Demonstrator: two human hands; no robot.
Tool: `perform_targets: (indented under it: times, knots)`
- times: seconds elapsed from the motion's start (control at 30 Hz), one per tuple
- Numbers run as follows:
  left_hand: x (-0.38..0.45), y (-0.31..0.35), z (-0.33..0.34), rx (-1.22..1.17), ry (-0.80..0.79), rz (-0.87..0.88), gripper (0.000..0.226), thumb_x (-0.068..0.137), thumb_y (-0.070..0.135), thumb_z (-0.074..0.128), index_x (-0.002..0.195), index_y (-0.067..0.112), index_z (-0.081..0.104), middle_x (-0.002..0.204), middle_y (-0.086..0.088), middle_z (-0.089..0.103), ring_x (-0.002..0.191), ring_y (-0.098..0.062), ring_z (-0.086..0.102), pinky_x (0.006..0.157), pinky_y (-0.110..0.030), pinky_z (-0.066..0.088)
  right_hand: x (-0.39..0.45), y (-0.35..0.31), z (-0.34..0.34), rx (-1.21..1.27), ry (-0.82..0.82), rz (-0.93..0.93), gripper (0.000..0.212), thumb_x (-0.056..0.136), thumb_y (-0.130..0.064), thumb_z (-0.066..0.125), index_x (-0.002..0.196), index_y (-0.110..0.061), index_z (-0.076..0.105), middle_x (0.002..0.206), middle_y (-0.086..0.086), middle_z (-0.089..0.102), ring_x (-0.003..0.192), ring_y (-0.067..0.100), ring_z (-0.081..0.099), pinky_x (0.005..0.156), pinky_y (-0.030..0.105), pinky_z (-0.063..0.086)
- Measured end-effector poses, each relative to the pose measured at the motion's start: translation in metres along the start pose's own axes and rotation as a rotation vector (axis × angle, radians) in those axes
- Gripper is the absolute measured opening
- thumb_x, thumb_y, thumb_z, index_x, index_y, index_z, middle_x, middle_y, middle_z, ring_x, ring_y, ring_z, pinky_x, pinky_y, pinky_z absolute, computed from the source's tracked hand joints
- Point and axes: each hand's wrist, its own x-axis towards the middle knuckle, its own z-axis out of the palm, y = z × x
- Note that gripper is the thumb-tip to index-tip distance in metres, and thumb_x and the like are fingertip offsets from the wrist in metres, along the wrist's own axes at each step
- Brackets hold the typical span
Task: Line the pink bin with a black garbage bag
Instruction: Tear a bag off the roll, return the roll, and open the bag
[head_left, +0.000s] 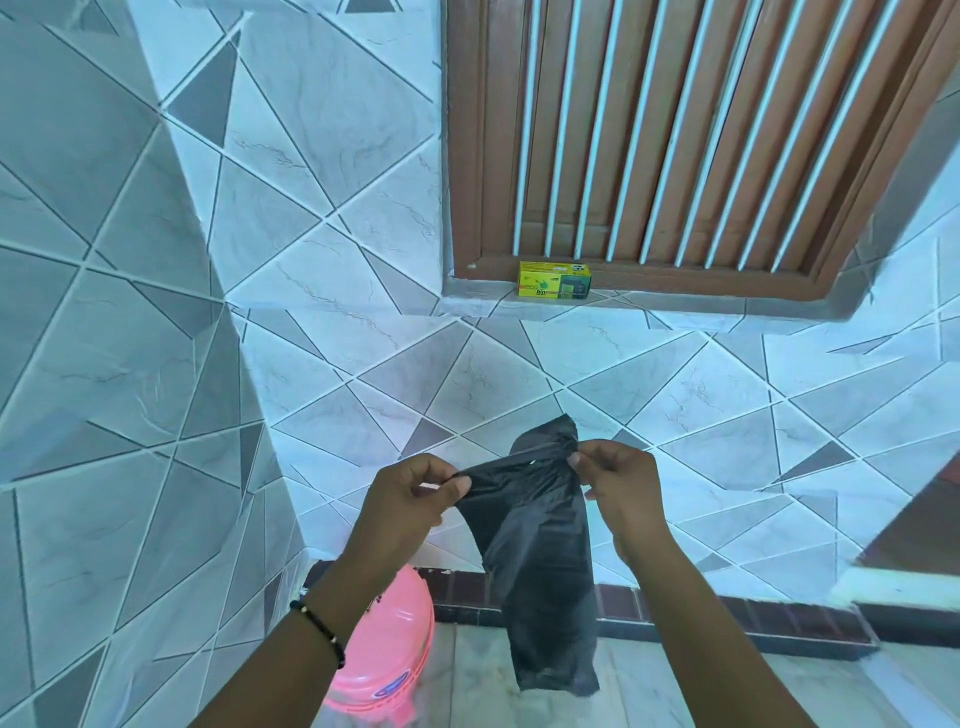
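A black garbage bag (540, 561) hangs in front of me, still narrow and creased, its lower end dangling near the floor. My left hand (410, 499) pinches the bag's top edge on the left. My right hand (618, 483) pinches the bunched top on the right, and the edge is stretched between the two hands. The pink bin (387, 654) stands on the floor below my left forearm, which hides part of it. I cannot see the bin's opening.
A yellow-green box of bin bags (555, 280) sits on the window sill below a brown barred window (675, 135). Tiled walls meet in a corner on the left. A dark brick skirting (727, 618) runs along the pale floor.
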Motion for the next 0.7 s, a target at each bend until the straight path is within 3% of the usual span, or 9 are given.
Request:
perform_targets:
  times: [0.1,0.2,0.33,0.43,0.53,0.7]
  knots:
    - [-0.001,0.005,0.007,-0.185,0.047,-0.063,0.014,0.081,0.018,0.070,0.073,0.011,0.062,0.079,-0.008,0.071,0.074,-0.022,0.066,0.071,-0.031,0.058,-0.008,-0.005,0.006,0.015,-0.014,0.004,0.014,0.080,-0.009,0.070,0.087,-0.020,0.065,0.085,0.001,0.068,0.081,0.023,0.065,0.069,0.027,0.048]
    - [0.000,0.010,0.015,-0.383,0.124,-0.112,0.016,0.080,0.006,0.069,0.073,0.007,0.055,0.070,-0.012,0.069,0.068,-0.024,0.065,0.064,-0.030,0.059,-0.031,-0.013,0.020,-0.093,-0.006,-0.123,0.031,0.076,-0.021,0.074,0.102,-0.025,0.058,0.102,-0.011,0.058,0.091,0.009,0.058,0.077,0.024,0.046]
    - [0.000,0.017,0.024,-0.493,0.080,-0.155,0.028,0.073,-0.005,0.072,0.088,0.010,0.053,0.068,-0.005,0.065,0.055,-0.012,0.062,0.057,-0.023,0.055,-0.053,-0.021,0.043,-0.065,-0.216,-0.168,0.017,0.074,-0.018,0.076,0.085,-0.022,0.064,0.085,-0.007,0.067,0.073,0.002,0.059,0.066,0.010,0.044]
    - [0.000,0.016,0.024,-0.521,0.020,-0.196,0.029,0.071,-0.005,0.074,0.087,0.013,0.056,0.074,-0.009,0.063,0.058,-0.014,0.061,0.059,-0.024,0.052,-0.047,-0.019,0.046,-0.010,-0.282,-0.146,0.014,0.072,-0.012,0.077,0.072,-0.021,0.066,0.069,-0.005,0.067,0.062,0.005,0.059,0.064,0.017,0.047]
    - [-0.002,0.010,0.022,-0.507,-0.034,-0.196,0.017,0.073,0.002,0.074,0.081,0.014,0.065,0.075,-0.007,0.070,0.063,-0.016,0.063,0.061,-0.025,0.050,-0.042,-0.015,0.043,0.036,-0.290,-0.123,0.012,0.070,-0.010,0.079,0.068,-0.009,0.067,0.063,0.003,0.065,0.059,0.013,0.056,0.061,0.027,0.047]
    - [0.001,0.003,0.012,-0.581,0.028,-0.195,0.005,0.083,0.012,0.065,0.080,0.007,0.067,0.071,-0.003,0.069,0.066,-0.017,0.061,0.067,-0.028,0.050,-0.027,-0.008,0.025,0.100,-0.123,-0.060,0.023,0.077,-0.005,0.071,0.059,-0.013,0.059,0.061,0.010,0.061,0.058,0.022,0.055,0.059,0.033,0.049]
